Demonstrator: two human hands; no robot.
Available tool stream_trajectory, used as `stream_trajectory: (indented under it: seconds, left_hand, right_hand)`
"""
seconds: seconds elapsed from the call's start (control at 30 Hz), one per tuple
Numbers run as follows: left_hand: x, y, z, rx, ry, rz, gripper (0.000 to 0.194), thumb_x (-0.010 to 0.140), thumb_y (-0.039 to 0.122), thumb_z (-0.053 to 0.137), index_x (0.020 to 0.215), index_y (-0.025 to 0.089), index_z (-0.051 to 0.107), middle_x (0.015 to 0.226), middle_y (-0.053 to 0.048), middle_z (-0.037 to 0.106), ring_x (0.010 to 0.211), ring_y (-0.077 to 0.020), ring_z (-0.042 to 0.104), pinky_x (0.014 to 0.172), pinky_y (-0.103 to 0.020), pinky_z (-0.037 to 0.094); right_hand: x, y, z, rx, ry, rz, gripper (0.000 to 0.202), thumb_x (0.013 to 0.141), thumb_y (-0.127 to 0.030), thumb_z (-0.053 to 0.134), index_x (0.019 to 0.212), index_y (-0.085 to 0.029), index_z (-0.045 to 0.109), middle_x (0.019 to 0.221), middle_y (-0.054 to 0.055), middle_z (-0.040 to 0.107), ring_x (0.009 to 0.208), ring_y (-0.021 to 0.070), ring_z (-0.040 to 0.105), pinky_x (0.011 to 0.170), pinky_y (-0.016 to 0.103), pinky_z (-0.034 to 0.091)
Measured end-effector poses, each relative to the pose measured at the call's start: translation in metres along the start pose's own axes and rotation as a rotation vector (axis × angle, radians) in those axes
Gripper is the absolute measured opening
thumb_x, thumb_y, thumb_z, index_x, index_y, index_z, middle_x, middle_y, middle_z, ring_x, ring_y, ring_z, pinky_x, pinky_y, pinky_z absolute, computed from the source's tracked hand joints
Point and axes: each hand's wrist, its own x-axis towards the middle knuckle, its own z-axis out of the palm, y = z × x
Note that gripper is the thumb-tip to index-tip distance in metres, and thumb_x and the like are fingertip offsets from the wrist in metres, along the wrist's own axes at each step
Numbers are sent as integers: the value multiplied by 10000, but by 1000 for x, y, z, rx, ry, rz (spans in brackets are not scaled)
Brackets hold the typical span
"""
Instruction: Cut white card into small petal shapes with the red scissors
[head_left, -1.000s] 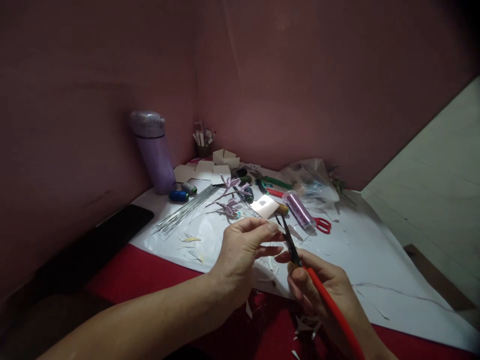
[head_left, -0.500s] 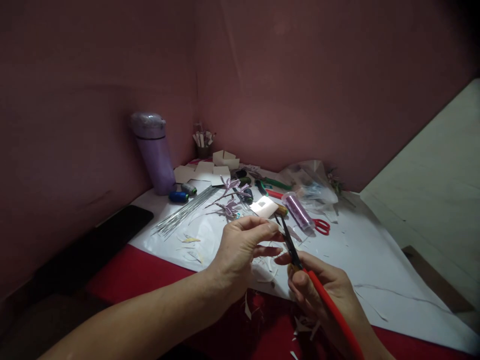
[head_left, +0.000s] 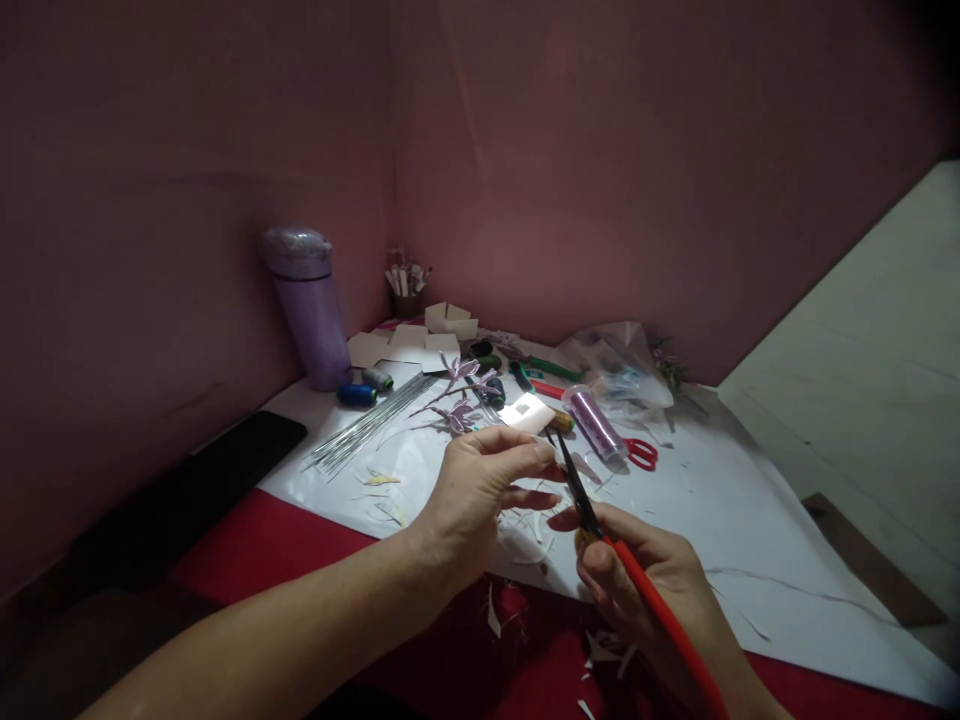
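My right hand (head_left: 637, 570) grips red-handled scissors (head_left: 581, 495), their dark blades pointing up and slightly parted at the tips. Close beside the blades, my left hand (head_left: 487, 490) is closed in a pinch of thumb and forefinger. What it pinches is too small and hidden to name. Just beyond the fingertips lies a pale card (head_left: 527, 412) with a dark square on it. Thin white paper scraps (head_left: 525, 540) lie under my hands. Behind the left hand are lilac wire-stemmed flowers (head_left: 459, 410).
A purple bottle (head_left: 311, 310) stands at the left by the wall, near blue thread (head_left: 357, 395) and a bundle of wires (head_left: 371, 425). Further right lie a purple spool (head_left: 596, 425), red scissor handles (head_left: 642, 454) and a plastic bag (head_left: 622, 365). A black phone-like slab (head_left: 247, 455) rests at left.
Both hands keep nearly the same pose, with the scissor blades still beside the left fingertips. The view has shifted very slightly.
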Motion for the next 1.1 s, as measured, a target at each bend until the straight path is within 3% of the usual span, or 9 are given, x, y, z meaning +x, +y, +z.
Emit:
stream_trajectory:
  seconds: [0.23,0.5,1.1]
  left_hand:
    - [3,2,-2,12,-23,7,148,650,205,728,667,117,610,669,-38,626,684,-164,630,563,-249,486]
    - [3,1,-4,35,-41,26,128,660,206,717,687,110,638,692,-40,621,705,-165,633,609,-266,491]
    - [1,1,-5,62,-43,-14,110,649,179,712,662,109,629,685,-41,620,688,-162,621,592,-271,483]
  right_hand:
    - [-1,3,-1,-17,-21,-12,473,689,-606,632,829,-156,584,490,-78,313,415,50,229,368,189,169]
    - [5,7,-7,-92,-139,-94,725,645,-811,429,933,-156,545,592,-42,380,475,85,278,409,215,229]
    - [7,13,-10,28,-195,-99,540,700,-659,580,895,-156,609,529,-63,336,437,67,232,390,210,163]
